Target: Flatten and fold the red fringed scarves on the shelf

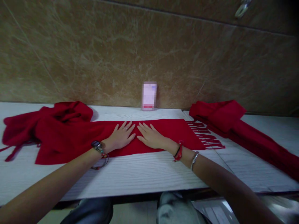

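Observation:
A red scarf [173, 130] lies stretched out along a white wood-grain table, its fringe spread at the right end. Toward the left it runs into a loose, crumpled heap. My left hand [120, 136] rests flat on the scarf's middle, fingers spread, with a ring on one finger. Just to its right, my right hand [150, 136] also lies palm down on the cloth. The two hands are close together, fingertips pointing inward and away from me. Neither one grips the fabric.
More red cloth [233, 124] lies folded at the right, reaching off the table's [144, 174] front right. A phone-like rectangle [149, 96], blurred out, leans against the brown marbled wall [105, 56]. My knees show below the table's front edge.

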`<state>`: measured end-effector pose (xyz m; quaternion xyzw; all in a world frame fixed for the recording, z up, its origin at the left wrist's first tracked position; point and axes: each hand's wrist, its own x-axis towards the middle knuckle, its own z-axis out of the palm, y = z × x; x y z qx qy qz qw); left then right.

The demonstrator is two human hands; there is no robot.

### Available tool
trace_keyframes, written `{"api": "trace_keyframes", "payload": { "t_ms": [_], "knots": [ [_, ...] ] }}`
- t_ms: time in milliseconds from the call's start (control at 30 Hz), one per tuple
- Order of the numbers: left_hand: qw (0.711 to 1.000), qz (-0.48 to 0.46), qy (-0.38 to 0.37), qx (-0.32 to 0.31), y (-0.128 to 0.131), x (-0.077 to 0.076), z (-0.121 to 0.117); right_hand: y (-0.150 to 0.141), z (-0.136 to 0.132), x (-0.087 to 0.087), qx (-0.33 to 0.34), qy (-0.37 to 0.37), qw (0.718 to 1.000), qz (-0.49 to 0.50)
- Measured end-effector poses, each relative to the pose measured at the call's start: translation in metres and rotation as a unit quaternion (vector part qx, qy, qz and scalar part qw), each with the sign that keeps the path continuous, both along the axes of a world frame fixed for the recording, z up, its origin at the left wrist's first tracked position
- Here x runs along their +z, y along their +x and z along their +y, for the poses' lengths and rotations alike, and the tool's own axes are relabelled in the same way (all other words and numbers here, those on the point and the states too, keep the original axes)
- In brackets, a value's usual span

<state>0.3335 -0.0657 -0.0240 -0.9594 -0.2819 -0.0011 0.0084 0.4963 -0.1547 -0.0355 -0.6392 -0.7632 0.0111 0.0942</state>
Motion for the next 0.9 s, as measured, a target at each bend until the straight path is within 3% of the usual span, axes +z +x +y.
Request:
{"api": "trace_keyframes", "payload": {
  "t_ms": [167,500,600,667,800,900],
  "knots": [
    [1.0,-0.002,-0.008,0.005,0.001,-0.006,0.003,0.027,-0.015,0.0,-0.054,-0.034,0.998,-0.024],
    [0.999,-0.028,-0.016,-0.008,0.001,-0.01,0.008,0.131,-0.066,-0.016,-0.169,-0.025,0.985,-0.018],
    [0.997,-0.067,0.023,-0.042,-0.001,-0.005,0.0,0.121,-0.068,-0.004,-0.17,0.017,0.985,-0.012],
    [0.99,-0.087,0.043,-0.106,-0.004,0.001,-0.01,0.096,-0.065,0.011,-0.113,0.038,0.993,0.0],
    [0.973,-0.051,0.027,-0.222,-0.011,0.014,-0.027,0.048,-0.069,0.029,0.033,-0.041,0.998,0.024],
    [0.968,-0.01,0.025,-0.248,-0.019,0.021,-0.028,0.045,-0.085,0.021,0.042,-0.067,0.996,0.039]
  ]
}}
